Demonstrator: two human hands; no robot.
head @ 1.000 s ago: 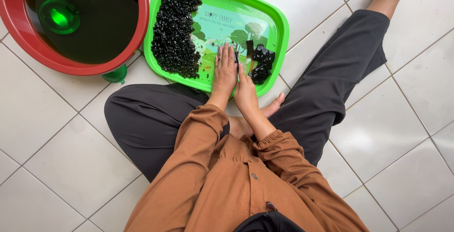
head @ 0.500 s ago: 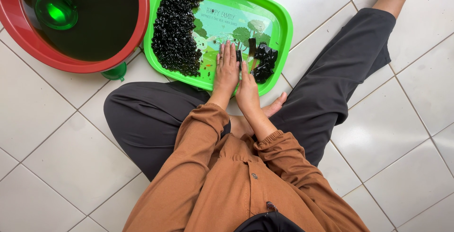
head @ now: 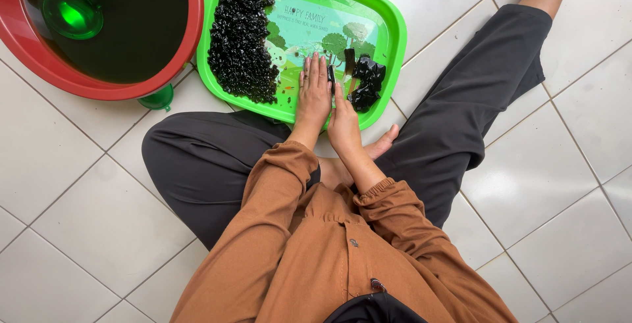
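step: I'm guessing mid-cut on the black jelly | left hand point(head: 314, 93) lying flat, open, on green tray point(head: 392, 17) | right hand point(head: 342, 118) gripping a dark strip point(head: 331, 75), maybe a blade | uncut jelly chunk point(head: 366, 81) just right | next: feeding that chunk in, I reckon

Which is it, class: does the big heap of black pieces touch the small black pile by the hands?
Apart. The head view shows bare tray between the big heap and the small pile.
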